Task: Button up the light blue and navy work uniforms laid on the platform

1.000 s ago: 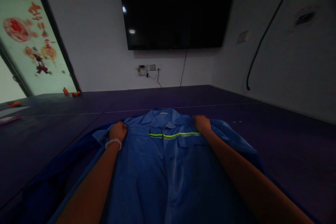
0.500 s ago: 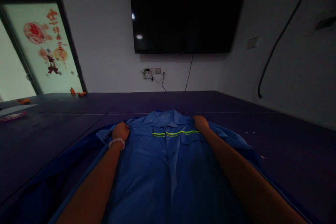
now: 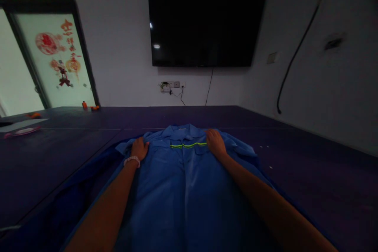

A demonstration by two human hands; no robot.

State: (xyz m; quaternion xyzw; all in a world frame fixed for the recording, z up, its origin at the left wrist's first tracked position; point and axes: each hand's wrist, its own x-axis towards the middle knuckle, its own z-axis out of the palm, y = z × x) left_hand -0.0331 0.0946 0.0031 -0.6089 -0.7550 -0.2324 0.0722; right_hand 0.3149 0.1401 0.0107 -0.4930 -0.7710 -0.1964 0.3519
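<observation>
A blue work jacket lies front side up with its collar at the far end and a yellow-green stripe across the chest. My left hand, with a beaded or scrunched band at the wrist, rests on the jacket's left shoulder area. Its fingers lie on the cloth, thumb apart. On the other side, my right hand lies flat near the end of the stripe, fingers stretched out. Darker blue cloth shows beyond the jacket's left edge. The lower part of the jacket fades into shadow between my forearms.
The jacket is spread on a dark purple surface with pale seam lines. Small white scraps dot it on the right. At the far left are a pink-rimmed item, a pale sheet and orange objects. A television hangs on the wall.
My fingers have loosened from the cloth and flattened onto it. My right hand has shifted slightly left in view. The camera has tilted up and moved a little.
</observation>
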